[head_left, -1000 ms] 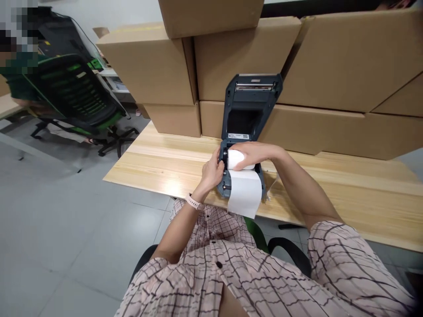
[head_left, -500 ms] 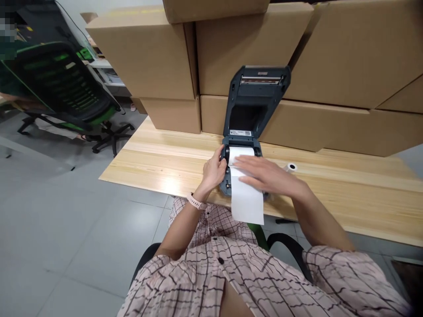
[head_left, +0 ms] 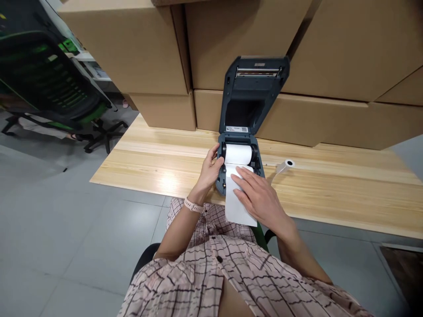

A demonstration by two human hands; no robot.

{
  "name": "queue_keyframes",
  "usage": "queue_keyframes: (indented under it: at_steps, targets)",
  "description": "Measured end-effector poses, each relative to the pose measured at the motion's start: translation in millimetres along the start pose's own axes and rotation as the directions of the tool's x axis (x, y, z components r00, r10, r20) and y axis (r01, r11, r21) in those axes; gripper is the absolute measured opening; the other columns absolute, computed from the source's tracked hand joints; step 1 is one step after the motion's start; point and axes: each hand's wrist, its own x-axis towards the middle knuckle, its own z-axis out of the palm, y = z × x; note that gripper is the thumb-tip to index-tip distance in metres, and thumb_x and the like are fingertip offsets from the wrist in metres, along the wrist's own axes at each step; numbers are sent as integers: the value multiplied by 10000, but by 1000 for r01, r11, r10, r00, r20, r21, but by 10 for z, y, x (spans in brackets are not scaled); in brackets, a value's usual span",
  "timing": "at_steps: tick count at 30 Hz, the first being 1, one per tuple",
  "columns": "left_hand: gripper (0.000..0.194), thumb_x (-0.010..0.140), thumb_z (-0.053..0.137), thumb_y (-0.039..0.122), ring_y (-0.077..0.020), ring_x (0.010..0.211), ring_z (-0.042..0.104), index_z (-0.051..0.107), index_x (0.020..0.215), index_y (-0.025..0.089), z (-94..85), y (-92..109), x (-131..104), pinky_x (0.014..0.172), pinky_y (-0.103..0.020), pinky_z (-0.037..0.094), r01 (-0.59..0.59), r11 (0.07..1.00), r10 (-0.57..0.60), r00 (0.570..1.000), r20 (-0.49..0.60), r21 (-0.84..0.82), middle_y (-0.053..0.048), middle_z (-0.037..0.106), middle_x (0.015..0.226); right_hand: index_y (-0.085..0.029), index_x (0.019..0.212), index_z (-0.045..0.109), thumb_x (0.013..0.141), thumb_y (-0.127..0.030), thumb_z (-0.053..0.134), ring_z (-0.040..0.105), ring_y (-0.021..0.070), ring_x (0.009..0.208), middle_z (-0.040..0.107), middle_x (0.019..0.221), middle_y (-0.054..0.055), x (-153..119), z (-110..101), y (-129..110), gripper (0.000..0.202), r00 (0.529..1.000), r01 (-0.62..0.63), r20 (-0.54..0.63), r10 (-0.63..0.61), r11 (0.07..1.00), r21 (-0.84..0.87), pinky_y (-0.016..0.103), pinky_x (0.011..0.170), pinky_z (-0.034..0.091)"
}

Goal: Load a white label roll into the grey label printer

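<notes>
A dark grey label printer (head_left: 247, 95) stands at the table's front edge with its lid raised. In its bay sits a white label roll (head_left: 238, 154), and a strip of label paper (head_left: 237, 209) runs from it over the printer's front and hangs past the table edge. My left hand (head_left: 209, 171) grips the printer's left side, thumb on the rim near the roll. Across the strip, just below the roll, my right hand (head_left: 260, 194) lies with fingers stretched out, covering part of the printer's front right.
To the printer's right, a small white roll (head_left: 289, 163) with a loose tail lies on the wooden table (head_left: 340, 189). Large cardboard boxes (head_left: 132, 53) are stacked close behind the lid. A black and green office chair (head_left: 56, 83) stands on the floor at left.
My right hand has moved down along the paper strip toward me, uncovering the roll. My left hand still holds the printer's side. The view has shifted slightly.
</notes>
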Motion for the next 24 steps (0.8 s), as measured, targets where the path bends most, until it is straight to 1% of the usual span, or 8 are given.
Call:
queue_keyframes:
  at_steps: [7,10,14,17,19,21,22,24]
  targets:
    - [559,1008,577,324,-227,1541,491,477,1554,256,15,-24,-21,1259,-417,430,1,999,-1,1000,-8,-38,-118,487,1682,-357,1564,527,1087,-374,512,567,331,1479,599,1583,96,-48,-8,70,478,999,42,-31,-40,998,49,625,1139,544]
    - [548,1017,550,293,-228,1521,517,476,1558,243,13,7,-17,1243,-415,452,3,1000,-3,1000,-16,1,-123,507,1667,-320,1518,582,1088,-369,513,582,329,1461,609,1572,108,-41,1,74,439,998,45,-35,-43,998,50,611,1134,545]
    - [472,1043,509,301,-286,1558,470,563,1502,210,-11,198,-88,1306,-532,355,-95,929,134,987,-86,358,-143,542,1638,-296,1445,659,1084,-388,515,613,341,1410,619,1564,97,-25,37,35,399,999,11,-52,-7,997,73,617,1094,556]
    - [417,1072,474,325,-302,1576,452,637,1435,202,53,379,-280,1355,-626,202,-269,725,266,959,103,634,-133,600,1590,-324,1345,729,1061,-416,558,635,347,1369,680,1495,76,-31,11,77,345,997,-12,-72,26,982,187,638,1076,552]
    - [414,1093,450,362,-284,1500,554,648,1423,209,143,439,-484,1350,-623,241,-406,637,241,912,331,656,-117,690,1490,-353,1194,786,1030,-438,613,701,331,1254,783,1316,45,-18,-84,190,253,998,-4,-53,26,927,376,618,1035,580]
    - [457,1096,451,385,-285,1514,542,595,1487,197,227,432,-715,1343,-607,283,-489,570,240,868,436,660,-130,672,1510,-378,1052,802,1007,-453,655,753,295,1086,827,1110,4,67,-250,375,172,992,-39,-76,98,827,561,565,985,611]
    - [481,1089,473,395,-293,1535,516,569,1512,185,253,411,-827,1339,-598,301,-520,537,256,851,459,664,-144,642,1542,-383,1022,799,1000,-465,669,758,277,1033,824,1059,-6,156,-353,490,156,979,-62,-115,170,779,623,537,982,615]
    - [496,1076,508,359,-298,1559,483,541,1532,167,264,354,-1015,1327,-576,341,-582,474,322,813,485,661,-160,606,1576,-376,1072,787,1006,-508,659,723,265,1154,801,1160,4,451,-572,747,196,891,-66,-311,332,771,633,502,1104,552]
